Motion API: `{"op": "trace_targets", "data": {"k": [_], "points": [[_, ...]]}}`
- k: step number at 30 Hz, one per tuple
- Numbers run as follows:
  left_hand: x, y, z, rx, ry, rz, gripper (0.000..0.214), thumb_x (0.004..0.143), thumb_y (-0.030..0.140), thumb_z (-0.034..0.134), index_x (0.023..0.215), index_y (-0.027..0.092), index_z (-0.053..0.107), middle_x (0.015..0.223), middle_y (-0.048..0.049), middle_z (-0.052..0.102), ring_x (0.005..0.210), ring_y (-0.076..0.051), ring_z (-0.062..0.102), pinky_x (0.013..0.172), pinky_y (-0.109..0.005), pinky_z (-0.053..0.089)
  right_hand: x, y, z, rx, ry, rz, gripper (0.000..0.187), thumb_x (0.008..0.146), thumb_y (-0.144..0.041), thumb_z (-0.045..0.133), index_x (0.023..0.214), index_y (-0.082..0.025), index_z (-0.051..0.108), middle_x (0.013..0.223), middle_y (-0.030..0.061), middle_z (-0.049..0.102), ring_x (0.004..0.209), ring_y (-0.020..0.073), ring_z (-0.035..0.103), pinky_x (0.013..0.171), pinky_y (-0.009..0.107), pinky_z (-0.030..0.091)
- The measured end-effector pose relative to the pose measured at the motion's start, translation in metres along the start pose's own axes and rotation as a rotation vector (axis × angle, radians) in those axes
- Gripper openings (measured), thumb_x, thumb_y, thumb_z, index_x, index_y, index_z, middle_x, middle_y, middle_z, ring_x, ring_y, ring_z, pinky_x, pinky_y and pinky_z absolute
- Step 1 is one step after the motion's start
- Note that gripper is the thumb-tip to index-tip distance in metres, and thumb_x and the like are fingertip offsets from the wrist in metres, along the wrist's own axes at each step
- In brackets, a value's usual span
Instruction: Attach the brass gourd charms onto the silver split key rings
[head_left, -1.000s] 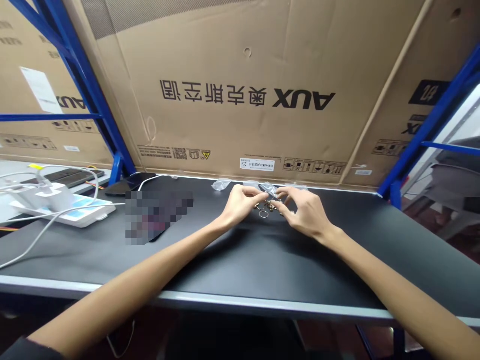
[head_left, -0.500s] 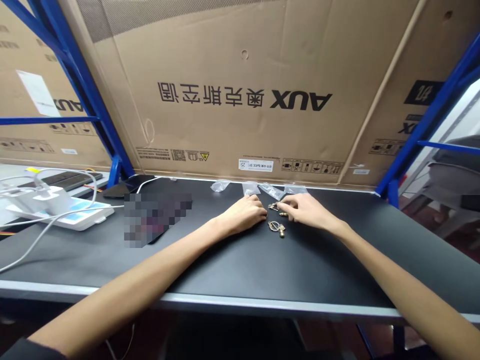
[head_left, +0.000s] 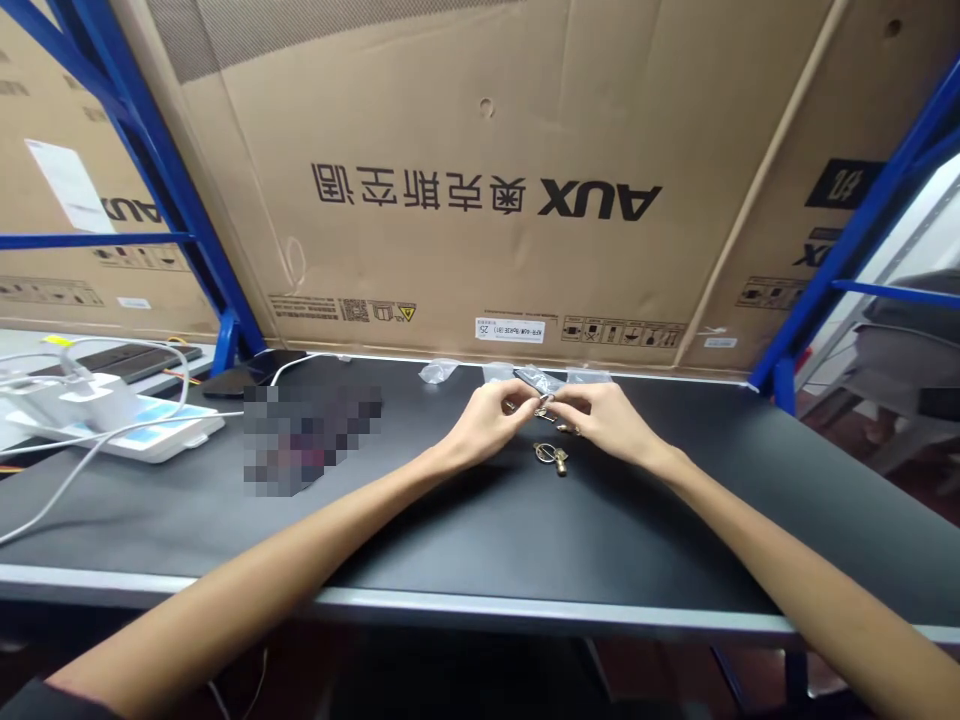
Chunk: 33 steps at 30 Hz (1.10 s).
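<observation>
My left hand (head_left: 489, 422) and my right hand (head_left: 604, 417) meet at the back of the black table (head_left: 465, 520), fingertips pinched together on a small metal ring with a brass piece (head_left: 541, 404), held just above the surface. A second key ring with a brass part (head_left: 551, 455) lies flat on the table just in front of the hands. Another small brass piece (head_left: 568, 430) sits under my right fingers. Several small clear plastic bags (head_left: 439, 371) lie behind the hands along the table's back edge.
A big AUX cardboard box (head_left: 480, 190) stands right behind the table between blue rack posts (head_left: 180, 190). At the left are a white device with cables (head_left: 112, 415), a dark flat object (head_left: 240, 378) and a blurred patch (head_left: 311, 435).
My hands first dropped to the table, leaving a ring with a brass part lying there. Since then both have lifted slightly and pinched together on another small ring.
</observation>
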<state>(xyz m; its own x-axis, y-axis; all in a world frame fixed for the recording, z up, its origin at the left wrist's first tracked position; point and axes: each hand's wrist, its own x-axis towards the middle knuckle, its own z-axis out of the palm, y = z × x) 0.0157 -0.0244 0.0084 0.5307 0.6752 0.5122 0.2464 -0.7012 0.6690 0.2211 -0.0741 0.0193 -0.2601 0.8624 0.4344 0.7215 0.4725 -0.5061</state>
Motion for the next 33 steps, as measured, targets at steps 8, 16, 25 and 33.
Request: {"op": "trace_targets", "data": {"k": [8, 16, 25, 33], "points": [[-0.005, 0.004, 0.004, -0.114, -0.093, 0.008, 0.022, 0.091, 0.032, 0.061, 0.095, 0.015, 0.075, 0.092, -0.0062, 0.076, 0.082, -0.017, 0.068, 0.077, -0.03, 0.053, 0.0, -0.007, 0.001, 0.078, 0.103, -0.007, 0.021, 0.094, -0.031, 0.058, 0.093, -0.02, 0.076, 0.094, 0.0042, 0.079, 0.076, 0.0196, 0.071, 0.074, 0.031, 0.053], [-0.006, 0.01, 0.004, -0.188, -0.078, -0.027, 0.024, 0.09, 0.034, 0.064, 0.089, 0.013, 0.075, 0.088, -0.0082, 0.076, 0.078, -0.019, 0.067, 0.076, -0.033, 0.054, -0.002, -0.005, 0.006, -0.023, 0.194, -0.07, 0.017, 0.093, -0.026, 0.061, 0.099, -0.022, 0.076, 0.099, 0.0041, 0.079, 0.086, 0.021, 0.072, 0.08, 0.033, 0.052], [-0.007, 0.014, 0.002, -0.185, -0.118, -0.027, 0.025, 0.09, 0.033, 0.063, 0.094, 0.013, 0.076, 0.086, -0.0072, 0.076, 0.079, -0.018, 0.069, 0.077, -0.031, 0.055, -0.002, -0.007, 0.005, -0.04, 0.162, -0.071, 0.019, 0.093, -0.023, 0.059, 0.093, -0.023, 0.079, 0.099, 0.0027, 0.08, 0.087, 0.0203, 0.072, 0.078, 0.031, 0.051], [-0.007, 0.012, 0.004, -0.065, 0.006, 0.054, 0.013, 0.086, 0.025, 0.06, 0.084, 0.014, 0.066, 0.09, -0.0069, 0.072, 0.082, -0.018, 0.065, 0.075, -0.031, 0.055, 0.0, -0.01, -0.002, 0.023, 0.08, -0.035, 0.025, 0.095, -0.034, 0.058, 0.094, -0.021, 0.08, 0.097, 0.0052, 0.08, 0.082, 0.0215, 0.071, 0.076, 0.031, 0.052]]}}
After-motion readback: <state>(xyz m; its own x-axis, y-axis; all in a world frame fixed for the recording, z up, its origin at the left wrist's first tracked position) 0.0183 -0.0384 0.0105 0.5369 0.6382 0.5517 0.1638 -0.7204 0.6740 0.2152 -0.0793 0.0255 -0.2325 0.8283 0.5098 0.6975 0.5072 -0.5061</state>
